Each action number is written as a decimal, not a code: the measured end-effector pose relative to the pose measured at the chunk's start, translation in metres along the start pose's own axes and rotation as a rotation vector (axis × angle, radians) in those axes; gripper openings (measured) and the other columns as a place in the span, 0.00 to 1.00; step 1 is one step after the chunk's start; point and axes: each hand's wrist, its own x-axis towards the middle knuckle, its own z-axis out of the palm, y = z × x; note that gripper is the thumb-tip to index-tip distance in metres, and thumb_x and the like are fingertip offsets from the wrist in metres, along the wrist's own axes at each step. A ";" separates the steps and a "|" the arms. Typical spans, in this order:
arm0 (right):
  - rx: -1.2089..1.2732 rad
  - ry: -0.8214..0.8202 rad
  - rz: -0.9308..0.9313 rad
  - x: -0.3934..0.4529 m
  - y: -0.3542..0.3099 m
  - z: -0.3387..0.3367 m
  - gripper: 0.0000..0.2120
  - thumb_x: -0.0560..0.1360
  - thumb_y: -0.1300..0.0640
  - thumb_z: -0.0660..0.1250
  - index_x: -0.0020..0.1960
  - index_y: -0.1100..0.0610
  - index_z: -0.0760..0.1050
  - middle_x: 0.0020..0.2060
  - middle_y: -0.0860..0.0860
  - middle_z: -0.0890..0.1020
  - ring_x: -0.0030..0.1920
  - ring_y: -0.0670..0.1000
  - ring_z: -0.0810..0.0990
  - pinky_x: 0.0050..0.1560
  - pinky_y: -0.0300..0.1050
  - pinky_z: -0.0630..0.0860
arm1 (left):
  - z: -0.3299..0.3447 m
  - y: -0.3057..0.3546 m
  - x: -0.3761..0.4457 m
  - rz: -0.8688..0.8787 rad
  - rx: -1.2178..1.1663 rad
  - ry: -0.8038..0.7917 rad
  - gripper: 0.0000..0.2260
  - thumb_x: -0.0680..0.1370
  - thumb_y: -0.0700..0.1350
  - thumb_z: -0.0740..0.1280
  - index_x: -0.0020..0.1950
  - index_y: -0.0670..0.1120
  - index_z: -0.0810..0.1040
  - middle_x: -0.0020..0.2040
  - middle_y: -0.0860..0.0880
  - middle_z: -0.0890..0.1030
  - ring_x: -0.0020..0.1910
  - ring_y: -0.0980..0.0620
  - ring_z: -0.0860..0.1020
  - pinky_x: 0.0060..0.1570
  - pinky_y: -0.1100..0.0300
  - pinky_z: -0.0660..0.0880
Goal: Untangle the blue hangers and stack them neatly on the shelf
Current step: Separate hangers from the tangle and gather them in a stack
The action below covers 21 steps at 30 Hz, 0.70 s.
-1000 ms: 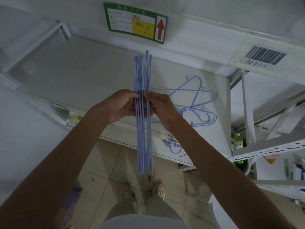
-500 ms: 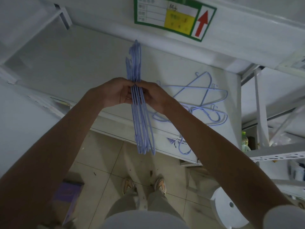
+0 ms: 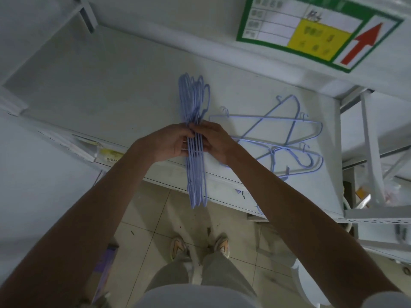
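A bundle of several blue wire hangers [image 3: 195, 174] is pressed together edge-on, hooks pointing away from me over the white shelf [image 3: 111, 96]. My left hand [image 3: 171, 143] grips the bundle from the left and my right hand [image 3: 215, 141] from the right, near its middle. The bundle's near end sticks out past the shelf's front edge. To the right, a loose tangle of blue hangers [image 3: 287, 138] lies flat on the shelf, overlapping one another.
A green, yellow and red arrow label [image 3: 311, 30] is fixed to the shelf beam above. A white upright post [image 3: 371, 152] and a neighbouring rack stand at the right. Below are tiled floor, my shoes [image 3: 200, 245] and a white round stool [image 3: 311, 285].
The bundle has moved forward and lower over the shelf, with both hands still clamped on it. The view has come closer to the shelf.
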 end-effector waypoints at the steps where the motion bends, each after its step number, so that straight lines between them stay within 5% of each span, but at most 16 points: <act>1: 0.004 0.000 -0.002 0.001 0.000 0.000 0.12 0.78 0.53 0.72 0.60 0.56 0.85 0.54 0.53 0.88 0.53 0.52 0.87 0.50 0.46 0.84 | 0.000 -0.007 0.003 0.039 -0.006 -0.004 0.19 0.83 0.36 0.60 0.74 0.36 0.69 0.64 0.32 0.77 0.62 0.35 0.78 0.59 0.45 0.80; 4: -0.020 -0.032 -0.023 0.004 -0.001 0.002 0.16 0.80 0.55 0.70 0.65 0.62 0.82 0.59 0.54 0.86 0.59 0.54 0.85 0.56 0.49 0.84 | 0.004 -0.027 0.007 0.110 -0.025 -0.024 0.18 0.84 0.41 0.62 0.72 0.34 0.70 0.64 0.32 0.77 0.63 0.36 0.78 0.61 0.45 0.79; 7: -0.013 -0.017 -0.038 0.011 -0.002 0.001 0.15 0.80 0.58 0.70 0.64 0.63 0.82 0.61 0.56 0.85 0.64 0.57 0.83 0.65 0.54 0.80 | 0.007 -0.038 0.007 0.161 0.005 0.017 0.18 0.83 0.45 0.64 0.66 0.33 0.76 0.58 0.36 0.84 0.57 0.40 0.83 0.53 0.51 0.82; 12: -0.107 -0.046 -0.081 0.025 -0.019 -0.003 0.10 0.82 0.57 0.68 0.58 0.59 0.84 0.58 0.55 0.87 0.60 0.56 0.86 0.64 0.55 0.81 | 0.006 -0.024 0.017 0.274 0.160 0.085 0.12 0.83 0.42 0.66 0.62 0.36 0.79 0.53 0.36 0.85 0.52 0.38 0.85 0.50 0.51 0.82; 21: -0.130 -0.204 0.058 0.037 -0.040 -0.024 0.17 0.83 0.63 0.65 0.70 0.66 0.74 0.61 0.62 0.84 0.64 0.62 0.83 0.70 0.60 0.76 | -0.017 -0.034 0.025 0.150 0.065 -0.033 0.16 0.80 0.47 0.69 0.64 0.40 0.80 0.59 0.38 0.84 0.60 0.37 0.82 0.58 0.49 0.80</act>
